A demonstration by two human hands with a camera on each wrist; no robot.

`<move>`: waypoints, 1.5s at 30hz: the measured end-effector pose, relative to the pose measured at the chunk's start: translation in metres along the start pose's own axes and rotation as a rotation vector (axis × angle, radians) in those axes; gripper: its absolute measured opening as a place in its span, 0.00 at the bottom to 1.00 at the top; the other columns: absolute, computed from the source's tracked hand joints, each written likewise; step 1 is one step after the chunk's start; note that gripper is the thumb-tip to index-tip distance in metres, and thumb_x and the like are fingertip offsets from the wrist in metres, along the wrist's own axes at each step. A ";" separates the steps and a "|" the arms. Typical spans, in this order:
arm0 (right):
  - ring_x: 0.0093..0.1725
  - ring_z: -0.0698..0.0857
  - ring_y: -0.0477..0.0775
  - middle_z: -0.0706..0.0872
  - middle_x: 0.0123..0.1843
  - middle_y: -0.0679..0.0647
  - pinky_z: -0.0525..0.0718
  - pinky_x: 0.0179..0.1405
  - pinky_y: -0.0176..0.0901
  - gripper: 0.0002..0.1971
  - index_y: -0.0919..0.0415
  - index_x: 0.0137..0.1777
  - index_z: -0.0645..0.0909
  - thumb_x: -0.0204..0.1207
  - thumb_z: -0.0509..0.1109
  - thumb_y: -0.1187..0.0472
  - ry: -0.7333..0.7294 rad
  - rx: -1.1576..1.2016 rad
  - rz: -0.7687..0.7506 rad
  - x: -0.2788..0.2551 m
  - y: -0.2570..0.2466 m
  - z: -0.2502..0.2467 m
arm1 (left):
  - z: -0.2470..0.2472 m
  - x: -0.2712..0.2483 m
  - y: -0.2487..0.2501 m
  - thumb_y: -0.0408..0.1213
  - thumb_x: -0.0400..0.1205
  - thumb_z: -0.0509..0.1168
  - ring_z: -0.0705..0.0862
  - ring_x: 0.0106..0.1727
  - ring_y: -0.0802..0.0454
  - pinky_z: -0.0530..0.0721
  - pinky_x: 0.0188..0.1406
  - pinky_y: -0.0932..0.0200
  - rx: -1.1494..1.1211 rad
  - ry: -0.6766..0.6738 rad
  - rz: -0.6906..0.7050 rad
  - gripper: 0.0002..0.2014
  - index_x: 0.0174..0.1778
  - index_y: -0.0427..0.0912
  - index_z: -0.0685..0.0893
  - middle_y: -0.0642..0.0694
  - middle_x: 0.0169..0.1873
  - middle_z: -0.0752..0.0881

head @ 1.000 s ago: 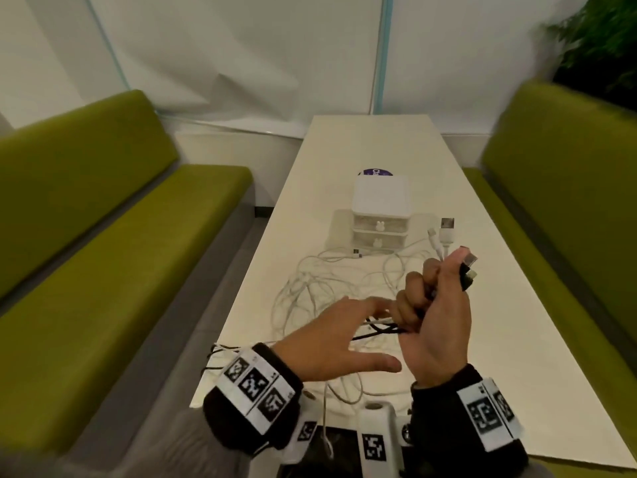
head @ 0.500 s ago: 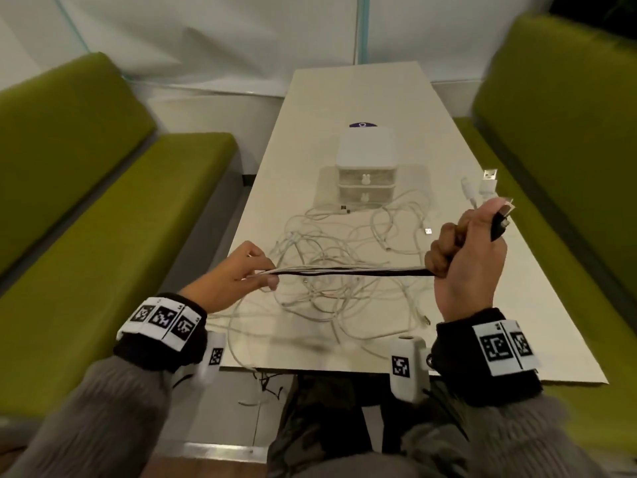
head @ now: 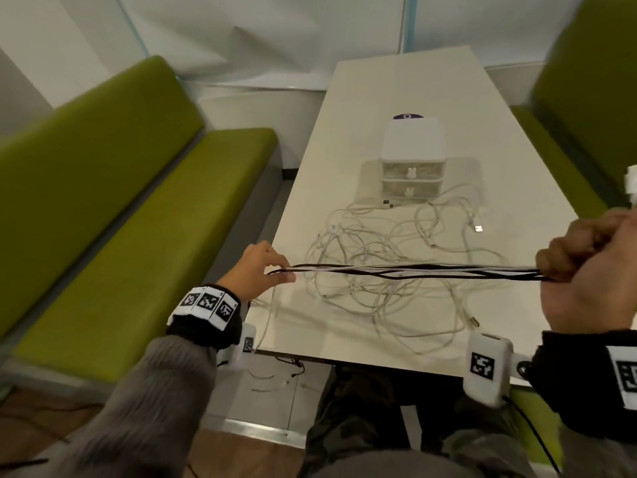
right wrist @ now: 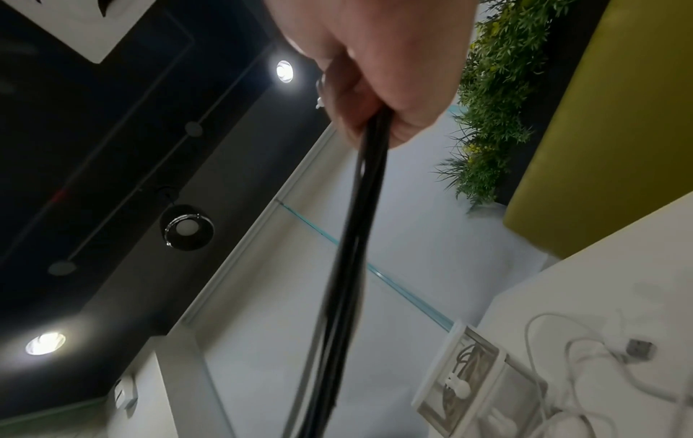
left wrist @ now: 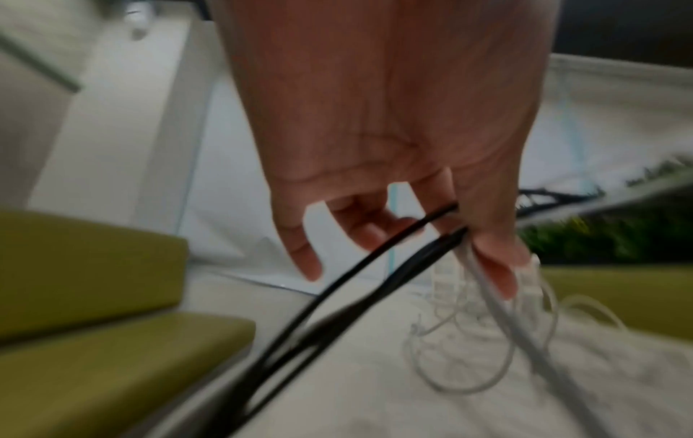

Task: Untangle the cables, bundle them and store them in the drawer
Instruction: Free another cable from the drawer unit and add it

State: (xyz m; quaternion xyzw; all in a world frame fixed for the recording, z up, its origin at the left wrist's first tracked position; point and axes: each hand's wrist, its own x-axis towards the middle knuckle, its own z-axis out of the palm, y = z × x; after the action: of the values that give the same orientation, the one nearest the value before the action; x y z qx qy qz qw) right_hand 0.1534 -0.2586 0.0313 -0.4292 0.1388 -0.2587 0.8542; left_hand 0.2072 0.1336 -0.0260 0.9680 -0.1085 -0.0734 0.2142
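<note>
A handful of black and white cable strands [head: 413, 270] is pulled taut and level above the table between my hands. My left hand [head: 281, 270] pinches their looped end over the table's left edge; the left wrist view shows the black strands [left wrist: 337, 296] and a white one [left wrist: 525, 326] running out under my curled fingers [left wrist: 491, 266]. My right hand [head: 565, 260], a closed fist at the right, grips the other end; black strands [right wrist: 352, 237] leave it in the right wrist view. A loose tangle of white cables [head: 362, 243] lies on the table below. The small white drawer unit [head: 412, 157] stands behind it, drawers closed.
The long white table [head: 396, 81] runs away from me between two green benches [head: 120, 219], [head: 593, 98]. A white USB plug [head: 478, 228] lies right of the tangle. One white cable [head: 267, 322] hangs over the table's near left corner. A purple disc [head: 407, 116] sits behind the drawer unit.
My hands have moved apart, the left going left and the right going right, drawing the gripped strands out long and taut. A second ago the hands were close together.
</note>
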 end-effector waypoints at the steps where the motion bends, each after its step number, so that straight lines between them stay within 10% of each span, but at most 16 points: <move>1: 0.17 0.52 0.47 0.55 0.20 0.48 0.56 0.15 0.35 0.22 0.53 0.28 0.56 0.87 0.48 0.52 0.000 -0.001 0.008 0.001 0.003 -0.003 | 0.001 -0.001 -0.003 0.49 0.73 0.72 0.72 0.47 0.56 0.69 0.50 0.59 -0.065 -0.001 -0.024 0.05 0.35 0.65 0.82 0.57 0.41 0.73; 5: 0.17 0.52 0.48 0.55 0.21 0.49 0.57 0.15 0.35 0.22 0.53 0.28 0.57 0.87 0.48 0.52 0.025 -0.006 0.026 -0.001 0.007 -0.005 | -0.002 -0.006 -0.007 0.47 0.75 0.72 0.76 0.31 0.57 0.74 0.36 0.60 -0.181 -0.083 -0.130 0.11 0.34 0.44 0.83 0.49 0.30 0.81; 11: 0.22 0.50 0.49 0.52 0.24 0.50 0.52 0.20 0.34 0.25 0.54 0.32 0.53 0.84 0.51 0.39 -0.015 0.035 0.017 -0.031 0.001 0.022 | -0.029 0.002 -0.025 0.42 0.83 0.62 0.70 0.28 0.52 0.68 0.28 0.56 -0.061 0.107 -0.127 0.11 0.37 0.42 0.77 0.49 0.26 0.72; 14: 0.20 0.50 0.48 0.52 0.23 0.49 0.51 0.20 0.35 0.25 0.53 0.30 0.53 0.85 0.54 0.42 -0.099 0.056 0.094 -0.042 0.014 0.033 | -0.044 0.014 -0.039 0.40 0.83 0.61 0.77 0.37 0.41 0.75 0.38 0.48 0.154 0.212 -0.213 0.11 0.41 0.35 0.77 0.42 0.32 0.76; 18: 0.17 0.54 0.43 0.57 0.19 0.45 0.53 0.16 0.33 0.18 0.52 0.30 0.69 0.81 0.63 0.49 -0.132 0.062 0.247 -0.054 0.044 0.040 | -0.032 0.026 -0.042 0.49 0.75 0.62 0.75 0.65 0.34 0.74 0.65 0.45 0.298 -0.178 -0.398 0.26 0.66 0.39 0.74 0.32 0.61 0.77; 24: 0.17 0.54 0.44 0.56 0.20 0.45 0.58 0.16 0.32 0.23 0.55 0.29 0.61 0.77 0.66 0.75 -0.221 -0.054 0.255 -0.058 0.067 0.043 | -0.032 0.027 0.095 0.69 0.71 0.60 0.66 0.76 0.63 0.64 0.77 0.51 -0.367 -0.048 0.131 0.38 0.76 0.60 0.63 0.57 0.75 0.70; 30: 0.17 0.58 0.45 0.61 0.17 0.45 0.61 0.18 0.35 0.25 0.53 0.24 0.61 0.76 0.67 0.73 -0.281 -0.234 0.226 -0.066 0.072 0.050 | -0.023 0.024 0.226 0.55 0.83 0.49 0.66 0.74 0.66 0.62 0.73 0.68 -0.381 -0.174 0.444 0.28 0.80 0.51 0.60 0.55 0.76 0.69; 37: 0.18 0.62 0.48 0.65 0.20 0.54 0.60 0.20 0.38 0.06 0.64 0.30 0.69 0.66 0.60 0.66 -0.373 -0.542 0.202 -0.064 0.069 0.053 | 0.002 0.022 0.228 0.44 0.88 0.49 0.78 0.59 0.63 0.73 0.60 0.70 -0.147 -0.219 0.593 0.18 0.68 0.45 0.77 0.52 0.61 0.83; 45: 0.15 0.64 0.45 0.66 0.16 0.52 0.63 0.18 0.35 0.21 0.60 0.22 0.65 0.78 0.60 0.70 -0.406 -0.532 0.285 -0.065 0.062 0.058 | -0.010 0.025 0.214 0.43 0.85 0.54 0.78 0.48 0.66 0.72 0.49 0.75 -0.137 -0.013 0.736 0.14 0.55 0.41 0.82 0.51 0.50 0.83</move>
State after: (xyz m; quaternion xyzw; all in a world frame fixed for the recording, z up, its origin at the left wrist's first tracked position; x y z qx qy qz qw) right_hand 0.1460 -0.1532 0.0165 -0.6552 0.0872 -0.0015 0.7504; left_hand 0.1952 -0.0576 0.0728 0.8470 -0.4456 -0.0046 0.2898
